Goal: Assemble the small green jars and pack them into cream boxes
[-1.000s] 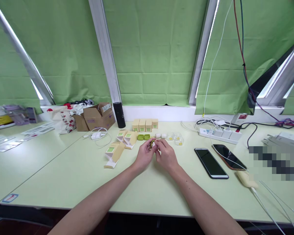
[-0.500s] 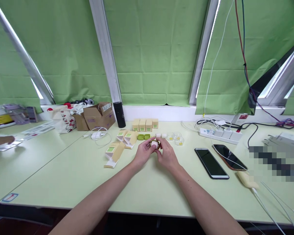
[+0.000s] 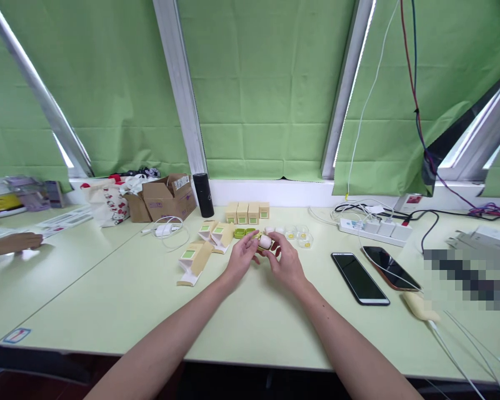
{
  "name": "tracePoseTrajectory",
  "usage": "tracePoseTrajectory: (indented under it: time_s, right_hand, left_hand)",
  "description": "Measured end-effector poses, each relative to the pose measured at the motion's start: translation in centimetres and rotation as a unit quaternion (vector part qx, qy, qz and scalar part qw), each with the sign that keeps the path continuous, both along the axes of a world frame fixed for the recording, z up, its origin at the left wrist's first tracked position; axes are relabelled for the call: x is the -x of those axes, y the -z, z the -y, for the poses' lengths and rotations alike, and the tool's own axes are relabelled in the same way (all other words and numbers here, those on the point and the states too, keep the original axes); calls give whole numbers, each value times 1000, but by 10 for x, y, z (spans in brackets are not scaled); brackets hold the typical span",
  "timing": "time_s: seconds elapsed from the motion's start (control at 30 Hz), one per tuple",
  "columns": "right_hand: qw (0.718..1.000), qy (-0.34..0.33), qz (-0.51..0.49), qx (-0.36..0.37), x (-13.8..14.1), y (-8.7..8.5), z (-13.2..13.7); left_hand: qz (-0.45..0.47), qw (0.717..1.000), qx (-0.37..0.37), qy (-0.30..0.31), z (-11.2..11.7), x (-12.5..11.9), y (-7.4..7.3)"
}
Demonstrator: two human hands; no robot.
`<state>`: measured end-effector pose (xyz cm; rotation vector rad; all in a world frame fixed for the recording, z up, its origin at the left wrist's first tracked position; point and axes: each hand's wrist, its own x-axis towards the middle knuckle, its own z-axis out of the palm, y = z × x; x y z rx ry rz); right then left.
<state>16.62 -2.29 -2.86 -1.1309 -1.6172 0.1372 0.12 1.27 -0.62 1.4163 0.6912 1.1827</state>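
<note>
Between my two hands is a small white rounded block (image 3: 265,241), with a yellow-green edge of some piece showing just beside and under it. My left hand (image 3: 241,258) has its fingers closed around the left side, and my right hand (image 3: 287,261) pinches the right side between thumb and fingers. The fingers hide most of the yellow-green piece. Right behind my left fingertips sit small green square cases (image 3: 239,233). Similar white blocks (image 3: 279,230) stand beyond my right hand, beside clear plastic cups (image 3: 305,240) with yellow spots.
Opened cardboard boxes (image 3: 195,258) lie at left; closed small boxes (image 3: 242,213) stand behind. Farther back are a black bottle (image 3: 203,195) and a brown carton (image 3: 169,199). Phones (image 3: 360,279) and a power strip (image 3: 373,230) are at right. Another person's hand (image 3: 25,241) is far left.
The white block has tilted and shows more of its side between my fingers. My hands have spread slightly apart. The other person's hand has reached farther right.
</note>
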Motion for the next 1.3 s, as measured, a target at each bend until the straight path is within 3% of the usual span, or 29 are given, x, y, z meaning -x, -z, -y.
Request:
tracePoseTrajectory:
  time_s: [0.3, 0.63, 0.83, 1.3]
  right_hand:
    - [985, -56, -155, 60, 3, -12, 2]
    - [922, -127, -338, 137, 4, -13, -6]
    - [894, -129, -394, 172, 7, -14, -8]
    - [877, -143, -407, 214, 7, -14, -9]
  left_hand:
    - [-92, 978, -152, -106, -9, 10, 8]
    - [-234, 876, -392, -155, 1, 13, 4]
    - [-253, 860, -417, -150, 2, 12, 4]
    - [-272, 848, -428, -156, 2, 10, 6]
